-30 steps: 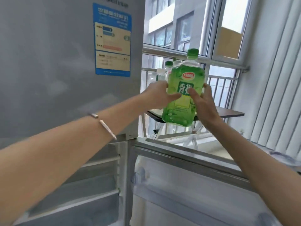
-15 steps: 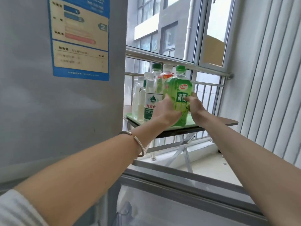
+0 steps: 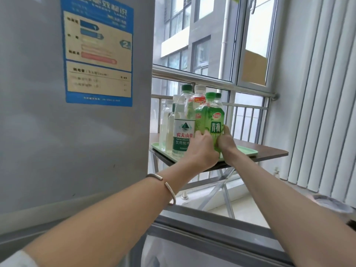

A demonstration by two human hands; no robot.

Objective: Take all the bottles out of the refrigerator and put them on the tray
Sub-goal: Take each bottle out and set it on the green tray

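Head view, hands [image 3: 202, 149] gripping bottle [image 3: 215, 120], tray [image 3: 246, 152] edge

Arms outstretched, left hand [image 3: 201, 149], right hand [image 3: 227, 141], both apparently gripping bottle [image 3: 210, 116]

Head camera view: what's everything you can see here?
Green drink bottle: one, green, at tray's front, gripped by both hands.
Water bottle: one, clear with white-green label, on tray's left.
Other bottles: several, clear or red-labelled, behind; exact count unclear.
Tray: one, pale green, on table.
Table: one, brown top, by window.
Refrigerator: one, grey, left.
Energy label: one, blue, on refrigerator.
Bracelet: one, silver, left wrist.
Left hand: bottle's left side.
Right hand: bottle's right side.
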